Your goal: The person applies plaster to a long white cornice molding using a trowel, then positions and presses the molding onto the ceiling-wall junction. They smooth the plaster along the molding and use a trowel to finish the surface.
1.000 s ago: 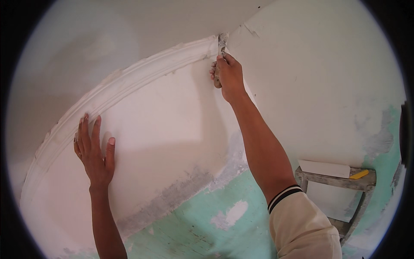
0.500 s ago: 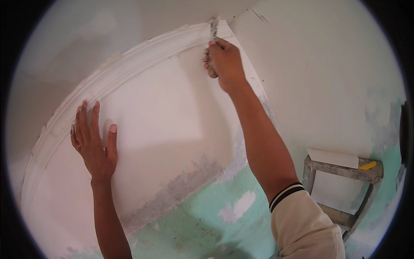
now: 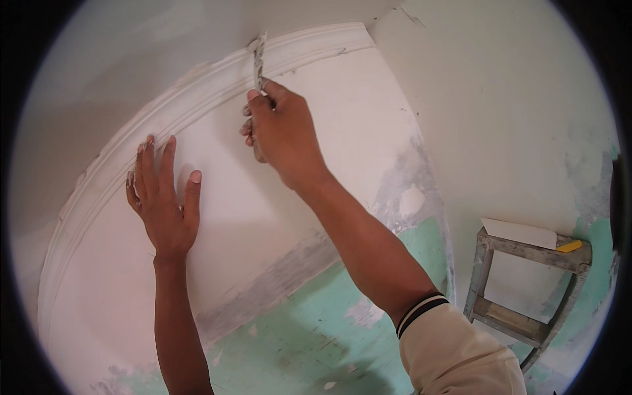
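Head view | right hand [image 3: 284, 135] clenched on plaster-caked putty knife [image 3: 259, 60], blade against white cornice [image 3: 197, 89] | left hand [image 3: 163, 197] spread on wall [image 3: 276, 224]

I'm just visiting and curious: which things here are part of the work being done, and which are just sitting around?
In use:
right hand
plaster-caked tool
white moulding
left hand flat on the wall

Lying about:
wooden stand
white sheet
yellow object

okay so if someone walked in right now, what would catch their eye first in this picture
First, the right hand at top centre, pressing a narrow plaster-caked tool against the white cornice moulding. Left of it, the left hand lies flat on the white wall. At lower right stands a grey wooden trestle with a yellow thing on top.
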`<state>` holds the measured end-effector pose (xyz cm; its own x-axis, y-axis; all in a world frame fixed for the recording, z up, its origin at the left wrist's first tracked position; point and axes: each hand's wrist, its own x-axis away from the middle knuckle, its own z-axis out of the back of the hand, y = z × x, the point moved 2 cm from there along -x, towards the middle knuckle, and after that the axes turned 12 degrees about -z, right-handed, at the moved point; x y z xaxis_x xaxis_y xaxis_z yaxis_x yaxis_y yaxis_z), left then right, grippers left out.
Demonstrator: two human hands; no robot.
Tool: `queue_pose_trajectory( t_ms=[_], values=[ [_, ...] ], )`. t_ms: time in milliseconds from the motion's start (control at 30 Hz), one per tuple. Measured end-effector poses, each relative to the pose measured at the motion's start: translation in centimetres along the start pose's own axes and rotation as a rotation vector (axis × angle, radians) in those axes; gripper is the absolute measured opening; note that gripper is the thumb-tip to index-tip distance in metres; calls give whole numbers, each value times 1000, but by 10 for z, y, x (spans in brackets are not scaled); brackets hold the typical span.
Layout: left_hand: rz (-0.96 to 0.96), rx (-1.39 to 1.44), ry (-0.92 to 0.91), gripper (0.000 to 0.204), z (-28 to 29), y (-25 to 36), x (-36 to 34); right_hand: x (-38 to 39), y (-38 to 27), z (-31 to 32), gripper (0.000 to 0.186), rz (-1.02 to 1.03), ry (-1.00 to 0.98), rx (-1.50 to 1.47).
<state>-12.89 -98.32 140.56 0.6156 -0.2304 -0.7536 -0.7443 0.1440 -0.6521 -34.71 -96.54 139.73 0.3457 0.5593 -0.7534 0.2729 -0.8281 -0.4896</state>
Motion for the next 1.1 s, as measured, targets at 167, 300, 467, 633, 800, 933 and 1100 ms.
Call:
queue_pose_trajectory(
  t_ms=[167,300,467,633,800,933,1100],
  values=[
    [11,25,-8,56,4,0,0,25,6,-33,35,33,-74,-4],
    [2,113,36,56,6,-2,0,43,7,-31,23,-273,-353,-266],
    [-37,198,70,54,16,-16,6,38,32,6,19,-227,-245,-572],
    [-12,104,-23,53,29,-31,22,23,30,27,25,-90,-123,-334],
    [-18,144,44,50,31,-46,26,-28,20,58,46,988,197,755],
    [-4,125,50,50,28,-41,23,-70,-14,86,50,1285,234,1195],
    [18,101,52,49,26,-41,20,-102,-44,86,50,1327,154,1325]
  ],
)
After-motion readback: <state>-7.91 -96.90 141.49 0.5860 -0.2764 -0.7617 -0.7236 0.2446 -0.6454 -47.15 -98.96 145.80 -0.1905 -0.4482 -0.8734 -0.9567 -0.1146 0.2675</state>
